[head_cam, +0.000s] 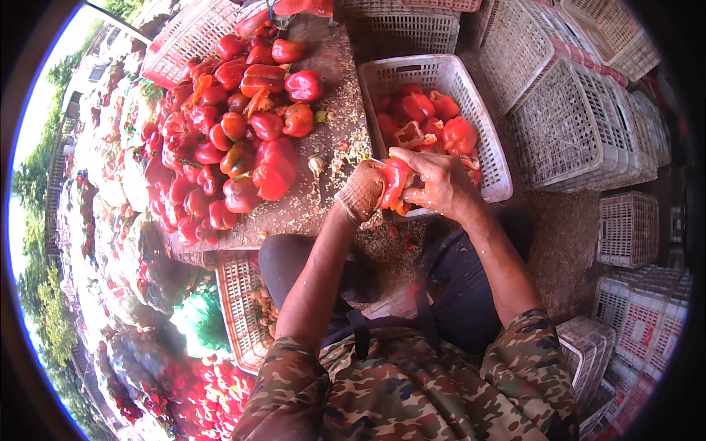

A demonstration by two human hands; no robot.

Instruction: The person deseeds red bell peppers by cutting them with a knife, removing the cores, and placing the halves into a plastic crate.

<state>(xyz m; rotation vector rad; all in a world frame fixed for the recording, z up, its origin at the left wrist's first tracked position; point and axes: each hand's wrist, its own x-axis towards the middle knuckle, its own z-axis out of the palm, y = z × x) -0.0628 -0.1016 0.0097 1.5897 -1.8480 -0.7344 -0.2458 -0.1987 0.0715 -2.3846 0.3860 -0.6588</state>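
Note:
Between my two hands is a red bell pepper [394, 181], with a pale opening facing my right hand. My left hand [364, 190], in an orange-brown fabric glove, grips the pepper's left side. A thin shiny sliver, maybe a blade, shows by its fingertips; I cannot tell what it belongs to. With bare fingers bent around the opening, my right hand [441, 179] holds the other side. Both hands are above the near edge of a white plastic crate [499, 173], which contains opened red peppers [417, 107]. Left of it, whole red peppers [265, 80] are heaped on a seed-strewn tabletop [336, 66].
A tipped crate [190, 36] borders the pepper heap. Below the table's edge stands a reddish crate [237, 308] with plant scraps. Stacked crates [557, 127] rise at the right. Mesh sacks [124, 242] of peppers line the far left.

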